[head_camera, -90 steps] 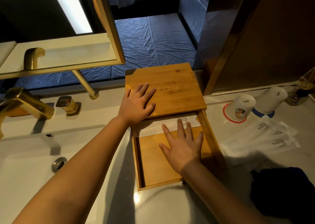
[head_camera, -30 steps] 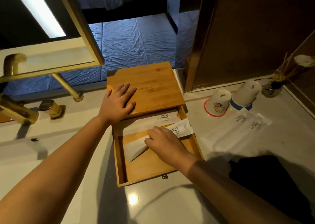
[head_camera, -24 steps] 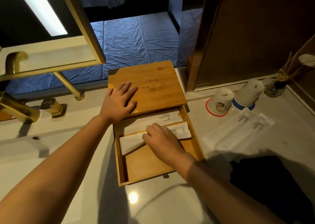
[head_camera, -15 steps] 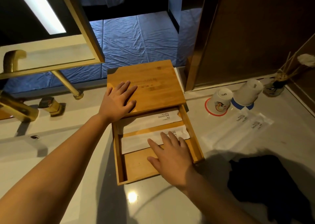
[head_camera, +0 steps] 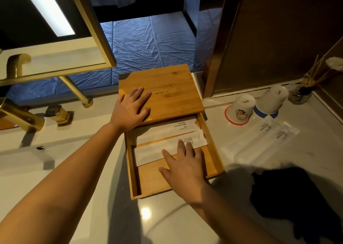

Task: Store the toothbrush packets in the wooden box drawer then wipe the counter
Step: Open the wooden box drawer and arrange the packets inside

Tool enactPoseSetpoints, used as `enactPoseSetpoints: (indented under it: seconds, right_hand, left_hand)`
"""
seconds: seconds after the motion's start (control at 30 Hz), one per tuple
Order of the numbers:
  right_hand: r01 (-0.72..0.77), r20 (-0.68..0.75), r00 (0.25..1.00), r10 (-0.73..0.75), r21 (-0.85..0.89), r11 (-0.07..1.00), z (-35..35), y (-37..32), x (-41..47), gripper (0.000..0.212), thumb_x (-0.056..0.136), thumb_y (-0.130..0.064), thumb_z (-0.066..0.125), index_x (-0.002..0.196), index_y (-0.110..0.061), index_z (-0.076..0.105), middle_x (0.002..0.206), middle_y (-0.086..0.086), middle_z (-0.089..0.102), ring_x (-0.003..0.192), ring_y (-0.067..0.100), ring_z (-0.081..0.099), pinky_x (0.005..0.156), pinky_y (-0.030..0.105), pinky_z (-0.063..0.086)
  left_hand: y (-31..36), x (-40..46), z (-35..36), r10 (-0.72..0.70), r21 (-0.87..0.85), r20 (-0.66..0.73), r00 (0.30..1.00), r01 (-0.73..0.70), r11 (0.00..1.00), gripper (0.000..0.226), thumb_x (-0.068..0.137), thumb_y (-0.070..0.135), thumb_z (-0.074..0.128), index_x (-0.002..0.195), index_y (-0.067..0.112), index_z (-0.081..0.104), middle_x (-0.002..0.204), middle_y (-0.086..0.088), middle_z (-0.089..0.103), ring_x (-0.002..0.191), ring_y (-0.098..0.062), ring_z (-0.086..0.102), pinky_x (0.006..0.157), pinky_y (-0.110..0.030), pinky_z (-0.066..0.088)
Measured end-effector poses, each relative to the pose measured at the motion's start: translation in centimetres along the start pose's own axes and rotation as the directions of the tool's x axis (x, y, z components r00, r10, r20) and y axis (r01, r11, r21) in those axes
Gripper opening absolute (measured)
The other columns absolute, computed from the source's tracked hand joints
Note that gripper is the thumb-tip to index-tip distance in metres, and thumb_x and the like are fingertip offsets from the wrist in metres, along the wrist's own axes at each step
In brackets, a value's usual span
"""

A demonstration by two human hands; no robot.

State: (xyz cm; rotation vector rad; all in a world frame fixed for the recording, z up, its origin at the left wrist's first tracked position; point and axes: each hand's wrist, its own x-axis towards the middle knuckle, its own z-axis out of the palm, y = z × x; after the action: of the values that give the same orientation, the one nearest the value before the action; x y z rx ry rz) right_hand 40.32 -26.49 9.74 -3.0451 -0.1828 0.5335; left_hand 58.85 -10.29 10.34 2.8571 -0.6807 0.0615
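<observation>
Rear packet [head_camera: 163,130]: far edge tucked under the box lid [head_camera: 167,93], so can't see how far in it goes. Front packet [head_camera: 167,148]: right hand [head_camera: 185,167] covers part of it, print half blocked. Lid engraving too faint to read. Dark cloth [head_camera: 297,197] runs off the right and bottom edges, folds lost in shadow. Faucet [head_camera: 20,115] cut off at left edge. Counter packets [head_camera: 265,137]: count unclear, they overlap.

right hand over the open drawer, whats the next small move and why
Probably reach the right hand right to the clear toothbrush packets on the white counter: the wooden box drawer holds two white packets, and the hand holds nothing.
</observation>
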Motion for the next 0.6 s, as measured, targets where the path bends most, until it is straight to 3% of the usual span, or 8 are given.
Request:
enactPoseSetpoints:
  seconds: [0.1,0.2,0.3,0.6]
  right_hand:
    - [0.189,-0.055,0.98,-0.19,-0.023,0.982,0.1,-0.3,0.4,0.06,0.091,-0.06,0.024,0.143,-0.041,0.002,0.157,0.009,-0.014,0.141,0.036,-0.02,0.107,0.066,-0.008]
    - [0.308,0.077,0.949,-0.306,-0.01,0.951,0.0,-0.3,1.5,0.06,0.091,-0.061,0.022,0.143,-0.044,-0.003,0.157,0.003,-0.02,0.141,0.031,-0.025,0.107,0.067,-0.009]
    - [0.313,0.156,0.938,-0.309,-0.001,0.95,0.1,-0.4,2.6,0.062,0.09,-0.062,0.021,0.143,-0.043,-0.005,0.157,0.002,-0.019,0.141,0.03,-0.025,0.106,0.068,-0.011]
    - [0.266,0.104,0.959,-0.264,-0.005,0.964,1.1,-1.1,3.4,0.066,0.088,-0.066,0.019,0.143,-0.042,-0.008,0.156,0.003,-0.023,0.139,0.031,-0.029,0.103,0.069,-0.015]
  left_hand:
    - [0.0,0.0,0.0,0.0,0.006,-0.001,1.0,0.0,1.0,0.06,0.088,0.053,0.027,0.145,0.036,0.026,0.158,0.0,0.02,0.146,-0.019,0.013,0.115,-0.046,0.01]
    - [-0.1,0.0,0.0,0.003,0.003,0.001,1.0,-0.003,1.0,0.059,0.088,0.053,0.027,0.145,0.036,0.026,0.158,0.0,0.021,0.146,-0.019,0.014,0.115,-0.046,0.01]
    - [0.0,0.0,0.0,0.003,-0.003,-0.002,1.0,-0.003,1.0,0.059,0.088,0.053,0.028,0.145,0.036,0.027,0.158,0.0,0.021,0.146,-0.019,0.014,0.115,-0.047,0.01]
    - [-0.2,0.1,0.2,0.006,0.015,0.003,1.0,-0.006,1.0,0.059,0.089,0.053,0.027,0.145,0.036,0.025,0.158,0.0,0.021,0.146,-0.019,0.014,0.116,-0.046,0.01]
